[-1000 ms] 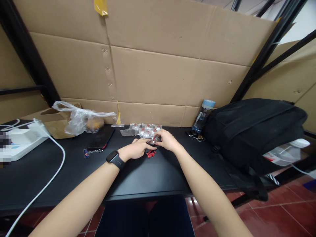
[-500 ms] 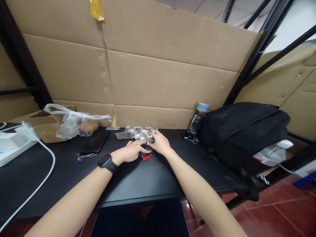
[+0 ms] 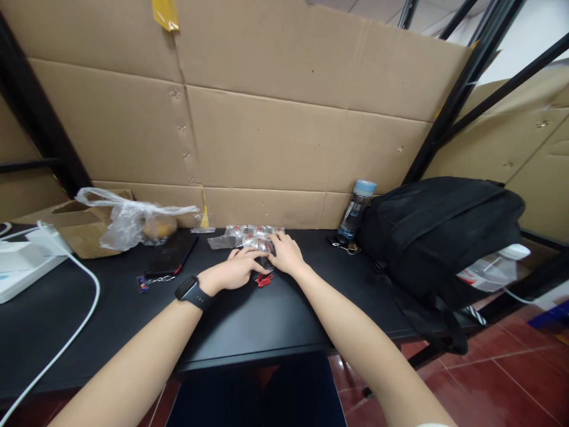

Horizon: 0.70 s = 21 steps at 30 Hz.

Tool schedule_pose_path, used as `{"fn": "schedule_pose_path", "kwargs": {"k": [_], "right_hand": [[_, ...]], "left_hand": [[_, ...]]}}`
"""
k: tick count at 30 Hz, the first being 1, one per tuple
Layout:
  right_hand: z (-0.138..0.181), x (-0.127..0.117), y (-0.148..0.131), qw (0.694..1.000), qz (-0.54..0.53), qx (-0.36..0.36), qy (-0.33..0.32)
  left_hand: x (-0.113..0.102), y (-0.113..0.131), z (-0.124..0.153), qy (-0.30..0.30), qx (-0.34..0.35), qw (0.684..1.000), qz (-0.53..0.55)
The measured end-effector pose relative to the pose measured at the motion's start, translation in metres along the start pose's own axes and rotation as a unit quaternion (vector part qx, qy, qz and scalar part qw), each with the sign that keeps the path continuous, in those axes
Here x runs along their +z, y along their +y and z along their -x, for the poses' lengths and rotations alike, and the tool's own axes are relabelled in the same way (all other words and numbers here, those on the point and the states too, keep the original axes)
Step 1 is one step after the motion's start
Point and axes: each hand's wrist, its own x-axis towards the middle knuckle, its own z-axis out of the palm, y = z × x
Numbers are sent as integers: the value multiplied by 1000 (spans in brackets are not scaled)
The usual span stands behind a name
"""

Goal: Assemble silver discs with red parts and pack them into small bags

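Both my hands rest on a group of small clear plastic packets (image 3: pixel 255 242) with red marks, lying on the black tabletop. My left hand (image 3: pixel 237 270), with a black smartwatch (image 3: pixel 193 292) on its wrist, has its fingers stretched out and its thumb apart at the near packets. My right hand (image 3: pixel 287 254) touches them from the right, fingers spread forward over the edge. Between the two thumbs a small dark patch shows; what it is I cannot make out. Just in front of the fingers lies a bundle of red cord (image 3: pixel 264 280).
At left are a white power strip (image 3: pixel 22 258) with a cable, a knotted plastic bag (image 3: pixel 122 222), a dark flat case (image 3: pixel 171 255) and a small keychain (image 3: pixel 143 283). A water bottle (image 3: pixel 354 213) and black backpack (image 3: pixel 438 237) stand right. Cardboard (image 3: pixel 267 136) walls the back.
My hands have shifted only slightly over the packets. The right fingers sit a little straighter, and the view has tilted slightly.
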Motion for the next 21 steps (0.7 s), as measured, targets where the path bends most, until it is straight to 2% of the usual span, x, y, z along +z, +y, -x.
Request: {"fn": "schedule_pose_path", "kwargs": {"k": [3,8,11,17,21], "right_hand": [[-1,0,4,999,-32,-16,8],[-3,-11,25,972,-200,-120,10],[-3,-17,38,966,-227,-124,20],[-5,-14,42,962,-216,-154,-59],[-6,-10,43,958,-220,-168,-74]], "left_hand": [[-2,-1,-2,45,2,999,-7],[1,-10,-6,152,-17,988,-10],[8,-15,-10,209,-35,977,-38],[14,-19,-17,242,-10,969,-50],[12,-19,-17,251,-7,967,-37]]}}
